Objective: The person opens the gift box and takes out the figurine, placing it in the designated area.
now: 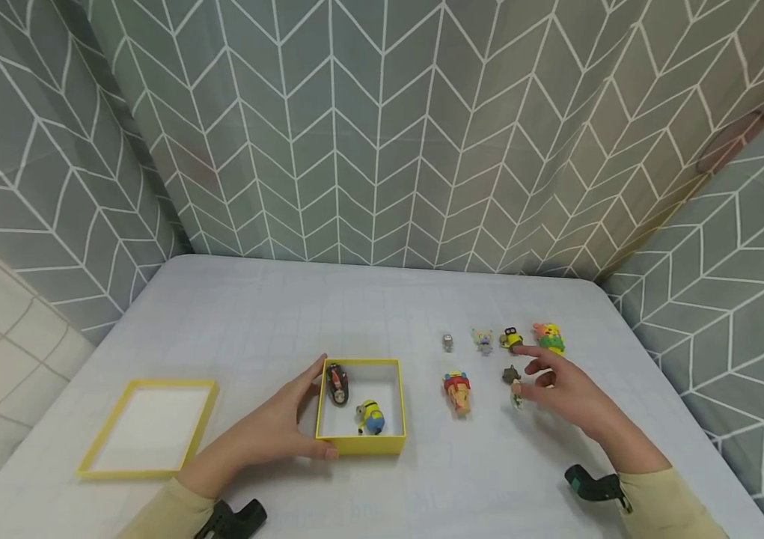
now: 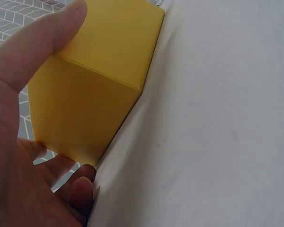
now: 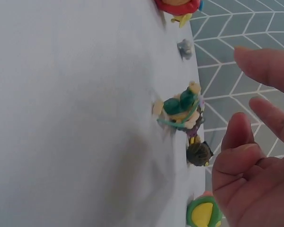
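My left hand [image 1: 277,430] holds a yellow box [image 1: 363,446] at its left end, thumb on the front wall and fingers around the far side. In the left wrist view, the thumb presses the outside of the box [image 2: 104,42]. Inside lie a minion figurine [image 1: 371,418] and a dark oblong figurine [image 1: 337,384]. Over the right of the table, my right hand [image 1: 570,389] hovers with fingers loosely bent and nothing in them. Closest to it is a small figurine with a dark top [image 1: 511,376]; in the right wrist view, a gap separates the fingers from this green-legged figurine [image 3: 180,106].
A yellow-rimmed lid [image 1: 146,474] lies at left. A red-topped figurine [image 1: 458,393] lies between box and right hand. Behind are a small grey figurine [image 1: 447,342], a pale one [image 1: 483,340], a yellow-and-black one [image 1: 509,337] and a green-and-yellow one [image 1: 549,337]. Patterned curtains [image 1: 382,135] surround the table.
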Demonstrator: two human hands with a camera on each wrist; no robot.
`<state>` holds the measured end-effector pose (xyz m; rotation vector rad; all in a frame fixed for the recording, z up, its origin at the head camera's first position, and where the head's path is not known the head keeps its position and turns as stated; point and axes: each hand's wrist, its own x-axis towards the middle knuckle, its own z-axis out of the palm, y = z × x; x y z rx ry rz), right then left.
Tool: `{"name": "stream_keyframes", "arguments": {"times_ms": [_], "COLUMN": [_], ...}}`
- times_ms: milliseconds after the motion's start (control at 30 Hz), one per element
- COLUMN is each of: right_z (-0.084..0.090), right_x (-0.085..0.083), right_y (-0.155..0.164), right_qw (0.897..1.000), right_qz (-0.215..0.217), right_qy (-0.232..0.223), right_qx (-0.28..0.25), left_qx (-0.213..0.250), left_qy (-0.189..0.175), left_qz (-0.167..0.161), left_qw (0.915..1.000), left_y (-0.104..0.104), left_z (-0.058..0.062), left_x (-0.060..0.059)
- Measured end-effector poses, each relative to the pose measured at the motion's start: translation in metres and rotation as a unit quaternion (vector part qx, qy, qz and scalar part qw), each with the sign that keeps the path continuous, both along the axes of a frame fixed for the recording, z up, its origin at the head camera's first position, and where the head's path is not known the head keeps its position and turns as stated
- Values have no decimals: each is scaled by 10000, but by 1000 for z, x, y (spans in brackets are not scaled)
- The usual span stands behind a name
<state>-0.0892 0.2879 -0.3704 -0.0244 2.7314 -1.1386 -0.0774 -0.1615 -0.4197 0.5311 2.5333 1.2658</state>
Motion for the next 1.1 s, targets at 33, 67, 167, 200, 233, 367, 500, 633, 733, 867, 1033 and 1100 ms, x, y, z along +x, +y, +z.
{"name": "stream_keyframes", "arguments": {"times_ms": [33,67,167,200,233,367,500,633,733,867,1033,1100], "right_z": [1,2,4,5,5,8,12,16,19,21,24,25], "right_x": [0,0,0,-1,-1,-1,-2,-3,-3,-5,-7,-8], "right_y": [-1,-3,-8,-10,-13,-25,-40,-55,-66,-82,-101,-109], "right_qw": [10000,10000,9996,9994,9991,9980,9962,9936,9908,9868,9812,9788], "right_qz": [9,24,92,122,158,358,620,902,1126,1407,1774,1915], "right_qy": [43,86,248,301,341,425,449,408,379,373,285,245], "right_qx": [-5,-24,-113,-144,-173,-309,-417,-538,-647,-717,-702,-679], "left_qx": [1,4,-2,10,21,69,85,64,55,97,103,91], "left_qy": [0,-6,-6,-19,-31,-83,-85,-38,-13,-15,-19,-25], "left_qz": [-5,-3,-11,-12,-16,-8,-8,-15,-19,-36,-33,-38], "left_qw": [10000,10000,10000,10000,10000,9999,9999,10000,10000,9999,9999,9999], "left_y": [0,0,0,0,0,0,0,-1,-1,-1,-2,-2], "left_z": [0,0,1,1,1,2,2,1,1,1,1,1], "left_x": [0,0,0,0,0,1,1,1,2,2,2,3]}}
